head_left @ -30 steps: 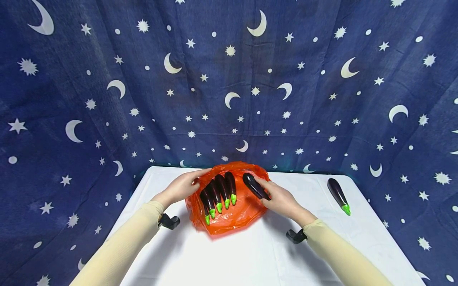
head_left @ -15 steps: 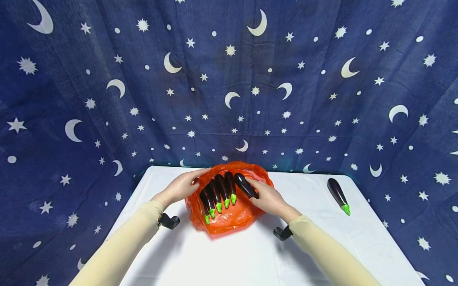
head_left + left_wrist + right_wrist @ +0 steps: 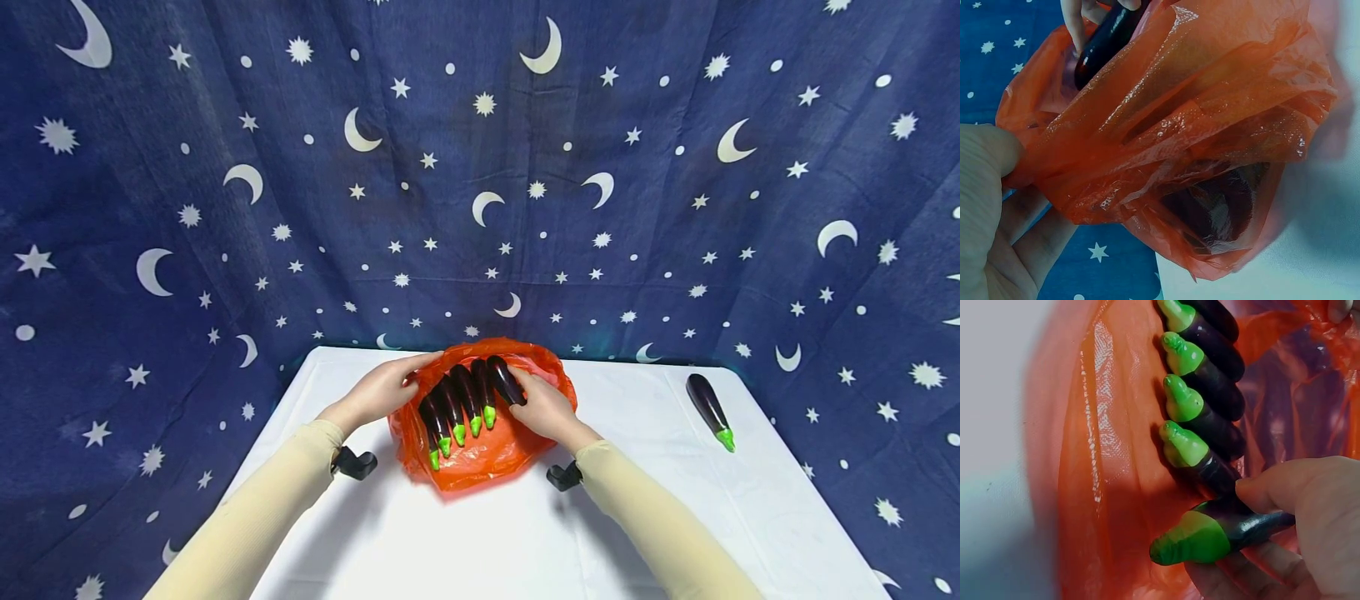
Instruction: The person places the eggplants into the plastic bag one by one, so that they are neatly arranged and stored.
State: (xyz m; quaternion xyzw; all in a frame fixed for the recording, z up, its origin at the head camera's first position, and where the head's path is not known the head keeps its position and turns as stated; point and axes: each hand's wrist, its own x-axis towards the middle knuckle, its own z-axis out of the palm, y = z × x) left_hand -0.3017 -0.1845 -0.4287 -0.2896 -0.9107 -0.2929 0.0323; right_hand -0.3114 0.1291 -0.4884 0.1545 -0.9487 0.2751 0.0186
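An orange-red plastic bag (image 3: 498, 454) lies spread on the table with its mouth towards me. Inside it several dark eggplants (image 3: 467, 392) with green stem ends lie side by side. My left hand (image 3: 377, 390) pinches the bag's left edge between thumb and fingers, as the left wrist view shows. With thumb and fingers round it, my right hand (image 3: 547, 408) grips another eggplant (image 3: 1244, 528) over the bag, close beside the row. Its green cap points towards me in the right wrist view. In the head view my right fingers hide that cap.
A separate eggplant (image 3: 708, 408) lies on the right side of the white-covered table (image 3: 465, 550). Behind the table hangs a dark blue curtain (image 3: 420, 225) with white moons and stars. Black wrist-worn mounts (image 3: 356, 463) stick out below both hands.
My right hand has moved left with its eggplant, from the bag's right side up to the row. The left hand has stayed at the bag's left edge.
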